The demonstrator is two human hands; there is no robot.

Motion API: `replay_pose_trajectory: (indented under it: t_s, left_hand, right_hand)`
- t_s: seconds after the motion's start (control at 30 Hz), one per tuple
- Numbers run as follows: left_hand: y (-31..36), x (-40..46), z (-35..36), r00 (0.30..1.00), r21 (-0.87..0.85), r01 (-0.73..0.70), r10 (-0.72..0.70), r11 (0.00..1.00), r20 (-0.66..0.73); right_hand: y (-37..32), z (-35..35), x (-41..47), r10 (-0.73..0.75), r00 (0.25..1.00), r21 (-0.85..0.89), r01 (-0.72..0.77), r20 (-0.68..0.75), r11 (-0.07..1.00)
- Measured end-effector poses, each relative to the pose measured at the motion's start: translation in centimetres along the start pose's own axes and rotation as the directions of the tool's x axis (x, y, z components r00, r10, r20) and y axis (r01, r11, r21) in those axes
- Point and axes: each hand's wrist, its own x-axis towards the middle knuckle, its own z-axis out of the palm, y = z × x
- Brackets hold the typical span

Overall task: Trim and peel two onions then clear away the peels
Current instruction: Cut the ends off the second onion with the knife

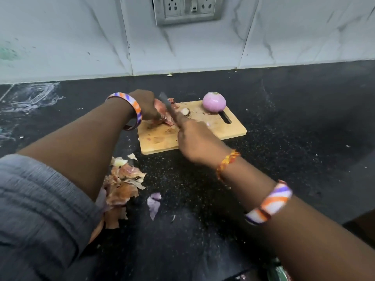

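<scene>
A wooden cutting board (pixel 227 128) lies on the black counter. A peeled purple onion (pixel 214 102) stands at the board's far right. My left hand (pixel 145 105) grips a second onion (pixel 160 110) with its reddish skin on, at the board's left end. My right hand (pixel 194 138) grips a knife (pixel 168 105), the blade set against that onion. A cut root end (pixel 185 112) lies on the board just right of the blade. A pile of brown and purple peels (pixel 123 183) lies on the counter in front of the board, partly under my left arm.
A lone purple peel piece (pixel 154 203) lies on the counter near the pile. The tiled wall with a socket plate (pixel 186 9) stands behind the counter. White smears (pixel 30 96) mark the far left of the counter. Something green (pixel 278 272) shows at the bottom edge.
</scene>
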Motion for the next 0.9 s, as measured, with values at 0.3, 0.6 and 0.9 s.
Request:
replay_pose_trajectory:
  t_s: [0.3,0.6,0.9]
  left_hand:
    - [-0.6,1.1,-0.2,0.999,0.005,0.022,-0.022,1.000,0.044]
    - [-1.8,0.6,0.3,0.998,-0.159,0.063,-0.058,0.985,0.035]
    - [-1.2,-0.8,0.3,0.981,-0.403,0.194,-0.172,0.894,0.090]
  right_hand:
    - [-0.4,1.8,-1.5,0.048,0.991,-0.157,-0.028,0.124,0.987]
    - [-0.6,2.3,-2.7,0.053,0.984,-0.186,-0.021,0.171,0.982]
    - [1.6,-1.4,-0.6,0.003,1.000,0.074,-0.004,0.012,0.997]
